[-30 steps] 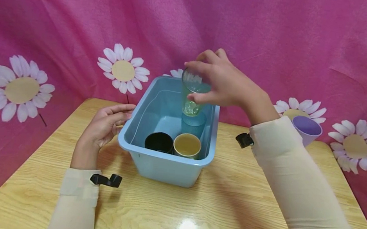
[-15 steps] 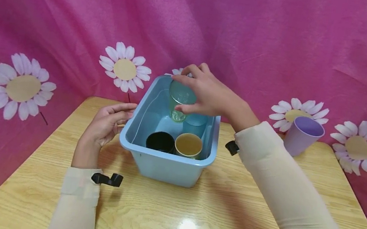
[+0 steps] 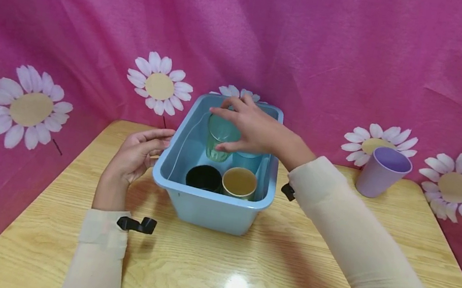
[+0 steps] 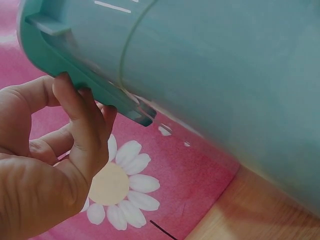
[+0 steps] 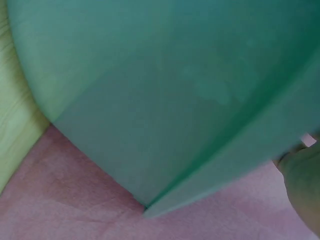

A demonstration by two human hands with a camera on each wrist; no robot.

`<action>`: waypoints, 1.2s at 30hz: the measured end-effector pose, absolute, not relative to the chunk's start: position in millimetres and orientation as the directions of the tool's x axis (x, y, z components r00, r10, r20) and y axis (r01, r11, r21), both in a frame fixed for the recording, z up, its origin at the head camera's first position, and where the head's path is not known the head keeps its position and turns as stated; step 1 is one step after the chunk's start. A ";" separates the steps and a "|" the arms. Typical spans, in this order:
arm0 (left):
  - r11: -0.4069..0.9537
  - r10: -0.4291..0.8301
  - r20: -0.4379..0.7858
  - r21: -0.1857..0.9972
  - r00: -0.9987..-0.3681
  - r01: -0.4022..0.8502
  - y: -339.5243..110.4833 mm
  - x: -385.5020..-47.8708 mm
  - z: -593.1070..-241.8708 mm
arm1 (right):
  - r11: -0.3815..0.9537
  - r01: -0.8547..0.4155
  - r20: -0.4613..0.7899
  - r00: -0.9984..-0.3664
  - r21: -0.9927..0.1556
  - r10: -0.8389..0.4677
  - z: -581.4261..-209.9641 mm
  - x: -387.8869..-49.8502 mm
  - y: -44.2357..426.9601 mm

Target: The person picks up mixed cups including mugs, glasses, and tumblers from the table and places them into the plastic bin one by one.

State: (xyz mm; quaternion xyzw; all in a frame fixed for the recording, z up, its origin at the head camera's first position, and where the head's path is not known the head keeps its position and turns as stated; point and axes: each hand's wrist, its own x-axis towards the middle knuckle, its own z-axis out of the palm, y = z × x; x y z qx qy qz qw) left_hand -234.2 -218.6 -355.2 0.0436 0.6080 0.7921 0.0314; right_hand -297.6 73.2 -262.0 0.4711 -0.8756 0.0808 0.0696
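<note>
A light blue plastic tub [image 3: 207, 210] stands on the wooden table. My left hand [image 3: 133, 154] holds its left rim with the fingertips; in the left wrist view, bent fingers [image 4: 82, 120] meet the rim [image 4: 95, 90]. Over the tub's far part, my right hand [image 3: 256, 128] grips a clear green drinking glass [image 3: 217, 144] near its top, thumb on the near side. The glass is upright inside the tub, its base near the floor. A dark cup [image 3: 203, 177] and a yellow cup [image 3: 239, 182] stand at the near end, a blue cup [image 3: 248, 161] behind, partly hidden by my hand.
A purple cup [image 3: 378, 176] stands at the table's far right. Behind the table [image 3: 308, 255] hangs a pink cloth [image 3: 338, 55] with white flowers. In the right wrist view, the tub's wall [image 5: 150, 100] fills most of the frame.
My right hand has lowered the green glass into the tub, moving left and down from above the blue cup. The left hand has stayed at the rim.
</note>
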 end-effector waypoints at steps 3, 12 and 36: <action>-0.256 0.100 0.032 0.967 -0.994 0.005 -218.5 -234.6 -355.1 | 0.529 -0.844 0.181 -0.536 -0.090 -0.825 -268.5 -299.4 71.7; -0.253 0.102 0.030 0.968 -0.994 0.003 -217.2 -235.2 -353.7 | 0.531 -0.838 0.125 -0.544 -0.129 -0.829 -280.8 -303.7 68.9; -0.264 0.117 0.041 0.964 -0.992 0.009 -219.0 -234.8 -355.0 | 0.547 -0.826 -0.013 -0.551 -0.138 -0.835 -307.6 -316.0 68.1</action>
